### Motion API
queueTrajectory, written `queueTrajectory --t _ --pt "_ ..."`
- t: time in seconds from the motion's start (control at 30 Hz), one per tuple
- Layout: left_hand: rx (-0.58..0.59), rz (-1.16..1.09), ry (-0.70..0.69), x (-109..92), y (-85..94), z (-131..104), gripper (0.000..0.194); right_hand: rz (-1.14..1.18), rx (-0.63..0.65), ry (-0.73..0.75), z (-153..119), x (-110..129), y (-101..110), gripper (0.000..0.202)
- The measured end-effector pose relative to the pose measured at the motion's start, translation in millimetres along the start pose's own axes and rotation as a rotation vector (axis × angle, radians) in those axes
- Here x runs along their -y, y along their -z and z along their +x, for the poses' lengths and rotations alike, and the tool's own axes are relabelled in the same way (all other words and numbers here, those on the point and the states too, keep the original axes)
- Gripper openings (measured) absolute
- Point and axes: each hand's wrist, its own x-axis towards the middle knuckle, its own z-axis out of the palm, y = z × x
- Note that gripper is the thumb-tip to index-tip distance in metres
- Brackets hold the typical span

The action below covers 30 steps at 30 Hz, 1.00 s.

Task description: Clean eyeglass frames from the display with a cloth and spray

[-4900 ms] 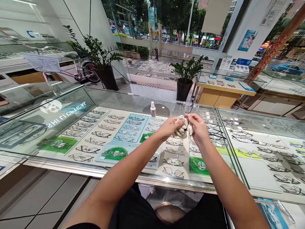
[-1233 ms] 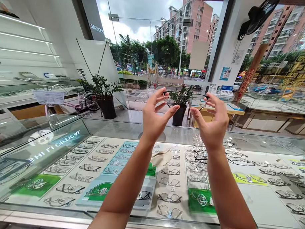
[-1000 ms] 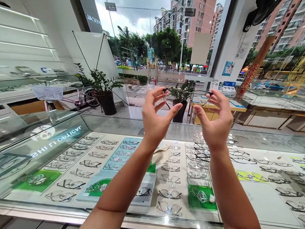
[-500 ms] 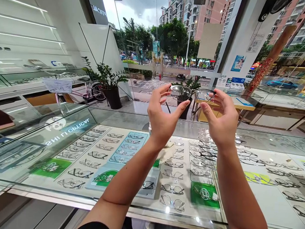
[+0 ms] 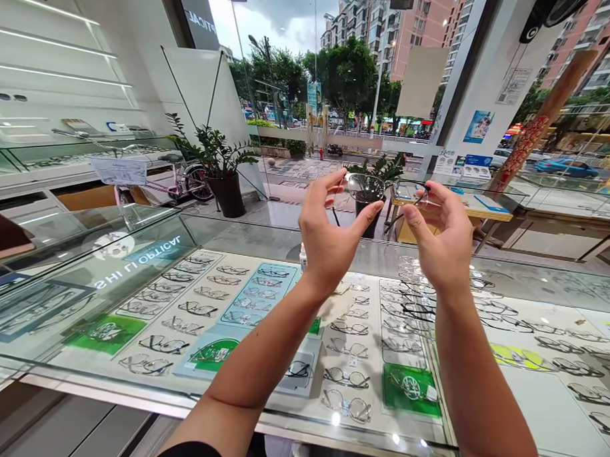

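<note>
A pair of eyeglasses [image 5: 367, 189] with thin frames is held up in the air above the far side of the glass counter. My left hand [image 5: 330, 223] grips its left end with the fingers, the thumb pointing inward below the lens. At the opposite end, my right hand [image 5: 441, 226] pinches the frame near the hinge, thumb under it. The temples hang down behind, partly hidden by my hands. Below my forearms, rows of eyeglasses [image 5: 346, 376] lie inside the glass display case [image 5: 245, 233].
Green display cards [image 5: 412, 390] lie among the frames in the case. A small white bottle [image 5: 303, 255] stands behind my left wrist. Beyond the counter are a potted plant [image 5: 226, 192], a pink bicycle [image 5: 171, 184], a wooden table [image 5: 478, 208] and a glass door onto the street.
The view has shifted very slightly. Both hands still hold the eyeglasses; they have come marginally closer together.
</note>
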Motion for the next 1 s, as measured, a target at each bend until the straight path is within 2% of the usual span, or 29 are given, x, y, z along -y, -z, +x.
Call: queueTrajectory --t 0.27,0.47,0.67,0.83,1.0 --pt "0.111 -0.091 0.049 15 -4.6 1 0.060 -0.154 -0.114 0.090 -1 14 1 0.060" --pt "0.165 -0.136 0.101 24 -7.6 1 0.059 -0.232 -0.142 0.127 -2 20 3 0.060" --pt "0.143 -0.124 0.137 21 -7.8 1 0.058 -0.246 -0.151 0.123 -1 20 3 0.058" --pt "0.127 -0.072 0.075 19 -7.1 -1 0.059 -0.178 -0.135 0.087 -1 19 2 0.058" --pt "0.019 -0.023 0.035 11 -6.6 -2 0.058 -0.069 -0.079 0.022 0 10 0 0.062"
